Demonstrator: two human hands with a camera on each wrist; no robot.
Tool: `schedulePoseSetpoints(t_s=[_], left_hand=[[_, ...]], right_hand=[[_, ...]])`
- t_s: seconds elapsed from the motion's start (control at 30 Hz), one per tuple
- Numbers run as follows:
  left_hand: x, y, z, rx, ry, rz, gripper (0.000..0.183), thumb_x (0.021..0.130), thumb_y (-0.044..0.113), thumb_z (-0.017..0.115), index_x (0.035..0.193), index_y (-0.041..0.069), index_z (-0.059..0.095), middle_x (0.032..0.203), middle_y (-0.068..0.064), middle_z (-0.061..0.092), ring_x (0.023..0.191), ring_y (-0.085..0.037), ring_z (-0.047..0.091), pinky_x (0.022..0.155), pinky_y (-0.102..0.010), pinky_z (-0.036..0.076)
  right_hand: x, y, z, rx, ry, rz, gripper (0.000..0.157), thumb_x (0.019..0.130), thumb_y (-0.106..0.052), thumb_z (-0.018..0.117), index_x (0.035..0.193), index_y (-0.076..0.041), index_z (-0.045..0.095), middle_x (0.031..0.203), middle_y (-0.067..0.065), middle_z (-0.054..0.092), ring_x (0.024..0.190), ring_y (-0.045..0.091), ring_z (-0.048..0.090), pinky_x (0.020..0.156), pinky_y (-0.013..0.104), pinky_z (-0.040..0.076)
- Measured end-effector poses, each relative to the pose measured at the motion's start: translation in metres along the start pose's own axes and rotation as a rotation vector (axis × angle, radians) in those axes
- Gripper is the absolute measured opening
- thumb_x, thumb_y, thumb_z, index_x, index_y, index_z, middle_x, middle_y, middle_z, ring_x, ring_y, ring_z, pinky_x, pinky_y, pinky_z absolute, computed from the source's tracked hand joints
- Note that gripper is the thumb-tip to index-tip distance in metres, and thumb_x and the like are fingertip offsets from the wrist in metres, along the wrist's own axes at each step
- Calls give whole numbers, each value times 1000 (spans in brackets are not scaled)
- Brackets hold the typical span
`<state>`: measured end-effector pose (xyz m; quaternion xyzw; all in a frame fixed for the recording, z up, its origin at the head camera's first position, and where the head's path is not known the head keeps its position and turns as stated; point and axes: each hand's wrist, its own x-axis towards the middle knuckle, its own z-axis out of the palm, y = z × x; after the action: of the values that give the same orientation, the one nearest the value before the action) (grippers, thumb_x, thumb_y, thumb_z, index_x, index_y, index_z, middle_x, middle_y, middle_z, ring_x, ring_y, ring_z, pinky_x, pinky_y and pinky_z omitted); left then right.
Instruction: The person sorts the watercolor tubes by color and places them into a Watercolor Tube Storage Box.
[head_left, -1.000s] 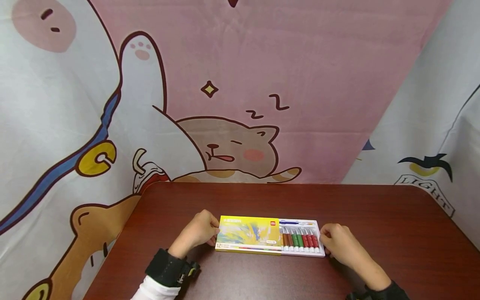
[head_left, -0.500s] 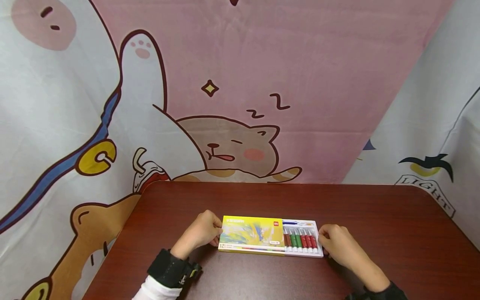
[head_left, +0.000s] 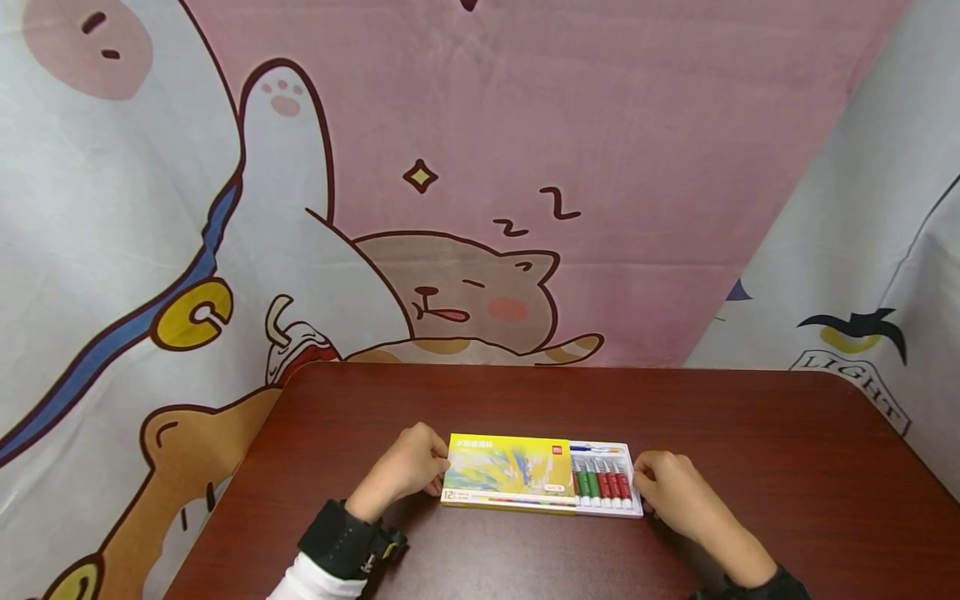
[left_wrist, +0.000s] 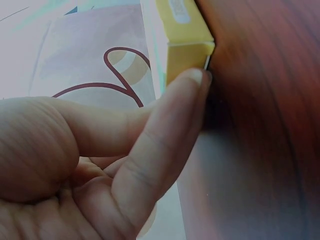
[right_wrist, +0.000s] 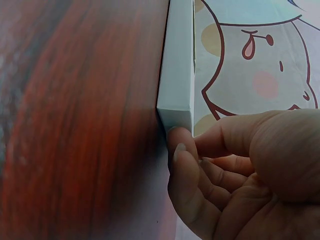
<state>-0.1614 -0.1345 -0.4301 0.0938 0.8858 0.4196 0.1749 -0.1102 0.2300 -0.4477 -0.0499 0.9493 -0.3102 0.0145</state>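
Observation:
A flat yellow cardboard sleeve (head_left: 510, 471) with a painted print lies on the table. From its right end sticks a white tray (head_left: 636, 496) with several paint tubes (head_left: 603, 490), green and red among them, and a blue slender item along the top. My left hand (head_left: 411, 461) holds the sleeve's left end; in the left wrist view a fingertip lies against the yellow end face (left_wrist: 185, 57). At the tray's right end, my right hand (head_left: 675, 486) grips with thumb and fingers, seen close up beside the white tray wall (right_wrist: 177, 75). The sleeve hides the tray's left part.
The dark red-brown wooden table (head_left: 540, 558) stretches around the box, its back edge meeting a cartoon-printed cloth (head_left: 637, 167). Black bands (head_left: 341, 540) circle both wrists.
The sleeve and left hand have shifted slightly right, the tray and right hand slightly left. Less of the tray shows now, and the brown tubes have mostly slipped under the sleeve.

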Motion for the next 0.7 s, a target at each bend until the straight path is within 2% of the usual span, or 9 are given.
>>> schedulePoseSetpoints(t_s=[0.4,0.7], left_hand=[[-2,4,4,-3,-22,20,12,84,-8,61,95,-12,65,65,-12,65,46,-19,60,44,-34,53],[-3,5,7,2,-29,30,11,85,-6,61,93,-9,67,64,-10,65,46,-19,60,43,-33,52]], right_hand=[[-2,-3,2,7,2,-27,19,84,-1,56,70,-14,59,52,-5,50,43,5,47,40,24,42],[-2,-7,4,-10,4,-34,20,83,-1,57,69,-15,58,52,-6,50,43,4,47,40,24,41]])
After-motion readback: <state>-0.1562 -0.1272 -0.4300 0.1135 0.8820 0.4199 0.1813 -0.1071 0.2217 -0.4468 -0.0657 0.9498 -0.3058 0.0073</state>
